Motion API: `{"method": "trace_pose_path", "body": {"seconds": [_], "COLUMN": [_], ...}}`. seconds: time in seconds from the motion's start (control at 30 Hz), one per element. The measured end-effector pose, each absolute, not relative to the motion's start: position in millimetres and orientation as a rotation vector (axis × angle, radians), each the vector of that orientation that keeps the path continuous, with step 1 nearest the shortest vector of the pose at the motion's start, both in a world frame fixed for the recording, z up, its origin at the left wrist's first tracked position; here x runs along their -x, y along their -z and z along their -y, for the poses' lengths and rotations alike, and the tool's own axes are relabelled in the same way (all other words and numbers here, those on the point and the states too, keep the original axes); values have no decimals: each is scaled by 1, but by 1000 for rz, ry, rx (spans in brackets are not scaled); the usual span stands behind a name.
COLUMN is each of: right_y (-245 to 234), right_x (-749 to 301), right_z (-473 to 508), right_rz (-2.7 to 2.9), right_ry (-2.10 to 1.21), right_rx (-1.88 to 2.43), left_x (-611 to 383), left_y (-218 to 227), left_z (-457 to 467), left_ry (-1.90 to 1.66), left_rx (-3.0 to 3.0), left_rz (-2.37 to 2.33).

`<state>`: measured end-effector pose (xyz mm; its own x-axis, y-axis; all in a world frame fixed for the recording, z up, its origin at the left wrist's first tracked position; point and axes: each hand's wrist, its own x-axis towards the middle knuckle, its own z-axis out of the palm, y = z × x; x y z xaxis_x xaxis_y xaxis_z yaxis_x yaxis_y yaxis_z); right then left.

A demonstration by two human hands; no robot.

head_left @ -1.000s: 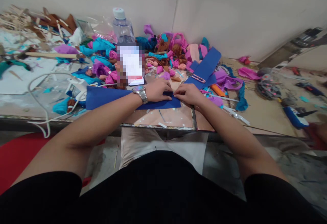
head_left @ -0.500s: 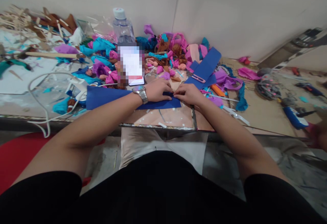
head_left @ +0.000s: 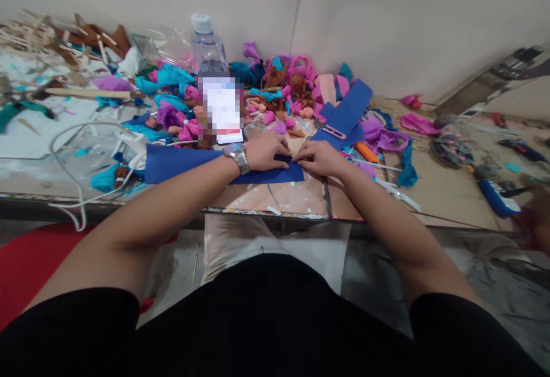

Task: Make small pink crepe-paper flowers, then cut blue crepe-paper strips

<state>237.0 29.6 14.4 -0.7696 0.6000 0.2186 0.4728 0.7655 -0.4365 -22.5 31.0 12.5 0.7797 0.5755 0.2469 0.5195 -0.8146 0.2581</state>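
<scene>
A long strip of dark blue paper (head_left: 189, 162) lies flat along the front of the workbench. My left hand (head_left: 264, 150), with a watch at the wrist, presses on the strip near its right end, fingers curled onto its upper edge. Fingertips pinched together, my right hand (head_left: 318, 156) grips the strip's upper right edge, close beside the left fingers. Just behind the right hand, a pink cutter (head_left: 334, 132) rests on more blue paper pieces (head_left: 348, 110). A phone (head_left: 226, 110) with a lit, blurred screen stands behind my left hand.
Crumpled pink, teal and brown paper pieces (head_left: 296, 85) fill the bench's back, near a clear bottle (head_left: 208, 47). A white cable (head_left: 64, 165) loops over the front edge at left. Wooden sticks (head_left: 30, 36) pile far left. At right are an orange tool (head_left: 366, 152) and a blue-labelled roll (head_left: 497, 198).
Almost nothing differs. Both hands stay on the blue paper strip, with only a slight shift of the right fingers at its edge.
</scene>
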Motion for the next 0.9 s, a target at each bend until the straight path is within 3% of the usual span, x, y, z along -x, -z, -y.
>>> {"method": "trace_pose_path", "body": {"seconds": [0.9], "right_y": [-17], "right_x": [-235], "right_z": [-25], "right_rz": [2637], "right_ry": [-524], "right_rx": [742], "left_x": [22], "left_y": [-10], "left_z": [-33], "left_ry": [-474], "left_rx": [-2829], "left_rz": [-800]}}
